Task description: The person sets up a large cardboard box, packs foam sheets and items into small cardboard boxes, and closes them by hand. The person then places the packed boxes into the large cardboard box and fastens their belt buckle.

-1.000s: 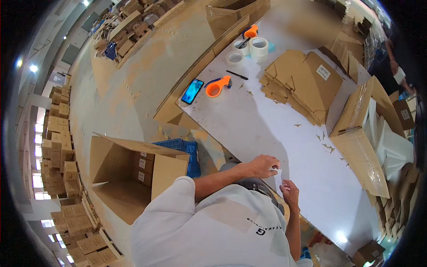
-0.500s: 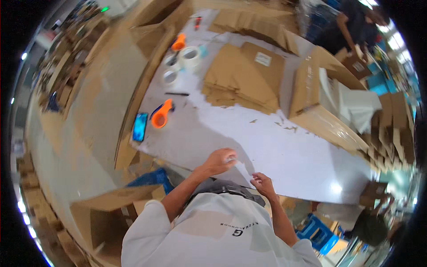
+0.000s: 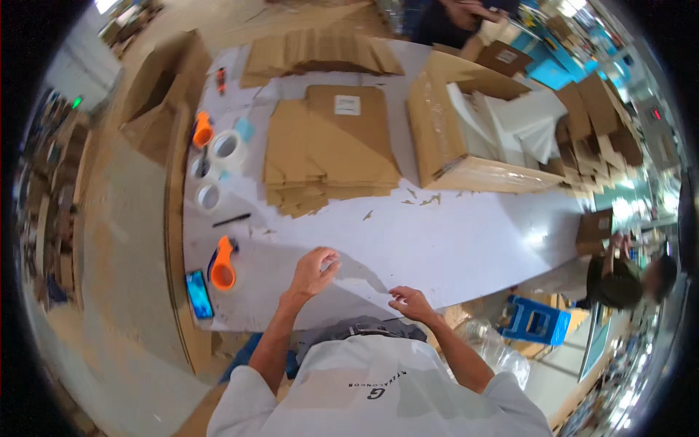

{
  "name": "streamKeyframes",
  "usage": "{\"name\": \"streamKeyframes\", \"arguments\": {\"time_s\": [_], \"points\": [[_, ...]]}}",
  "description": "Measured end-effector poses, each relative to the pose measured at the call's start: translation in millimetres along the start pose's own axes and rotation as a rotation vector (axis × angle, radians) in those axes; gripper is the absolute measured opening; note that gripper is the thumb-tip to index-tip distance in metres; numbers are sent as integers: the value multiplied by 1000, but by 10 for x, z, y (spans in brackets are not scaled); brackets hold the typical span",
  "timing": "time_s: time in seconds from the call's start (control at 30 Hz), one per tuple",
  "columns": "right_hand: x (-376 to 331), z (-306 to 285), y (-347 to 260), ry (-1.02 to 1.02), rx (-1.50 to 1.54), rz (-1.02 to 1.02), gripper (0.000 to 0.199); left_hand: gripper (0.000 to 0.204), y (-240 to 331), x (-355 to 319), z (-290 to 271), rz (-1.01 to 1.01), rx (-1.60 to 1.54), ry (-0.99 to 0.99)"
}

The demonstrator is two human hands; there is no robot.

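My left hand (image 3: 314,271) hovers over the near part of the white table (image 3: 466,240), its fingers curled toward the thumb. To its right, my right hand (image 3: 413,303) is closer to the table's near edge, thumb and fingertips drawn together in a pinch. Something pale and thin seems to lie between the two hands, but it blends with the white tabletop and I cannot make out its kind. Beyond them rests a stack of flat brown cardboard pieces (image 3: 349,146) with a white label on top. An orange tape dispenser (image 3: 223,274) and a phone (image 3: 198,294) are left of my left hand.
Tape rolls (image 3: 227,148), a black pen (image 3: 231,219) and another orange dispenser (image 3: 203,132) line the left side. An open carton (image 3: 444,156) with white sheets stands at right. More folded cardboard (image 3: 320,54) lies at the back. Other people work beyond; a blue stool (image 3: 537,320) stands right.
The view has swung to the right, so the table sits straighter and further left. My hands have moved a little further apart, and the white strip between them shows less clearly.
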State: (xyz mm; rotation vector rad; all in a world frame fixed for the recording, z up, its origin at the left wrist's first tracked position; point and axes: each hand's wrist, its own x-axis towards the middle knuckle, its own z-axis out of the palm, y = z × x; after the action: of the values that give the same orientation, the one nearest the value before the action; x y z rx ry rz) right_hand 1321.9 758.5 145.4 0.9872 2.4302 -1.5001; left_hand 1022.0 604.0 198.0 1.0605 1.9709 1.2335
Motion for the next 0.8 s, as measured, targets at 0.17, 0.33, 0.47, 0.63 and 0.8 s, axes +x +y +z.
{"name": "streamKeyframes", "arguments": {"time_s": [0.17, 0.33, 0.47, 0.63, 0.8], "points": [[39, 271, 176, -64, -129, -112, 40, 19, 35, 29, 45, 26, -46, -27], [-59, 188, -30, -62, -140, -55, 40, 20, 312, 131, 264, 38, -179, -112], [-127, 138, -15, -51, -150, -88, 40, 18, 472, 127, 442, 197, -97, -182], [-89, 266, 40, -15, -126, -53, 39, 22, 172, -227, 642, 158, -36, -296], [-293, 344, 194, -15, -94, -2, 42, 24, 269, -423, 809, -33, -7, -451]]}}
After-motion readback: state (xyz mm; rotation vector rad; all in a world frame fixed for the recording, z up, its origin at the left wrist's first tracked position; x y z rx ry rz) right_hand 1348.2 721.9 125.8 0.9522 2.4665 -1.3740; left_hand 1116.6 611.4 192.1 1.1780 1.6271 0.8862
